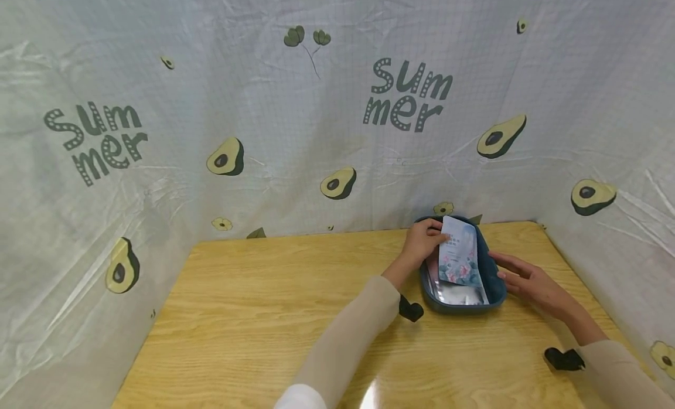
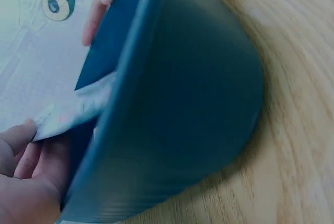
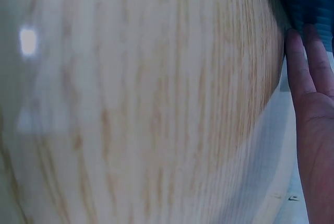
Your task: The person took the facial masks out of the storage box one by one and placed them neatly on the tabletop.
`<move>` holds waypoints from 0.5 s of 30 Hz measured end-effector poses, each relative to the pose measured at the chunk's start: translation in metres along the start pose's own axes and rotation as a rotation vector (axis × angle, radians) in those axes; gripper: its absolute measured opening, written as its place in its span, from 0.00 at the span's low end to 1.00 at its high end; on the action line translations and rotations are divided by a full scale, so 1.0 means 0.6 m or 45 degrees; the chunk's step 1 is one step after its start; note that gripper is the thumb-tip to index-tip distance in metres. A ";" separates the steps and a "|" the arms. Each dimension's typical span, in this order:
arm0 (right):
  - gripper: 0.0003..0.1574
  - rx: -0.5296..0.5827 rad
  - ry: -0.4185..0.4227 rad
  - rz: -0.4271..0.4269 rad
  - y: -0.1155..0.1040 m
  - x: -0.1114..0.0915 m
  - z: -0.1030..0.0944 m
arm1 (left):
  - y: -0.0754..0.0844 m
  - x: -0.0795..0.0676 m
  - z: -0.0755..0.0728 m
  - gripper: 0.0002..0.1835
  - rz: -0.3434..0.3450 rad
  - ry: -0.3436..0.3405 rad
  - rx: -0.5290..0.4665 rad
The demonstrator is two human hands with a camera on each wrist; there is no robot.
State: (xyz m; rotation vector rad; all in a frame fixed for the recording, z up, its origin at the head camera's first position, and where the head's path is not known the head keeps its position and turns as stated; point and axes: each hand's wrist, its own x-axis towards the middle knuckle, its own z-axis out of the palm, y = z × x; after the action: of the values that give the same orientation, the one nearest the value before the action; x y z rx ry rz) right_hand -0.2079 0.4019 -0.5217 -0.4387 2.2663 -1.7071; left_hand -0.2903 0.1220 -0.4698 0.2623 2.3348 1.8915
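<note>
My left hand reaches over the left rim of a dark blue bin and pinches a flat, pale packet with pink flowers by its left edge. In the left wrist view the thumb and fingers hold the packet above the bin's rim. Beneath it inside the bin lies a silvery packet, partly covered. My right hand is at the bin's right side, fingers extended against the outer wall. The right wrist view shows those fingers straight at the blue wall.
The bin stands on a wooden table, near its back right corner. A pale curtain printed with avocados and "summer" lettering hangs behind and along both sides. Dark straps hang at the wrists.
</note>
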 end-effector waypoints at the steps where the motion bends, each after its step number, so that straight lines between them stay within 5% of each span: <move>1: 0.35 0.006 -0.005 -0.005 0.001 0.000 -0.001 | 0.000 -0.003 0.000 0.10 0.005 -0.023 -0.065; 5: 0.35 0.041 -0.020 -0.011 0.005 -0.001 -0.002 | 0.000 -0.012 0.000 0.16 -0.052 -0.172 -0.330; 9: 0.36 0.051 -0.022 -0.014 0.005 -0.001 -0.002 | 0.002 -0.014 0.001 0.24 -0.136 -0.258 -0.429; 15: 0.35 0.043 -0.018 -0.022 0.001 0.000 -0.001 | 0.003 -0.017 0.007 0.18 -0.116 -0.101 -0.387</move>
State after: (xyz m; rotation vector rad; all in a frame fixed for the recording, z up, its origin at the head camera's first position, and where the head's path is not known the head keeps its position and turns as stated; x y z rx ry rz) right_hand -0.2080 0.4027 -0.5223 -0.4634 2.2272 -1.7421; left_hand -0.2795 0.1243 -0.4689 0.1908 1.9394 2.1114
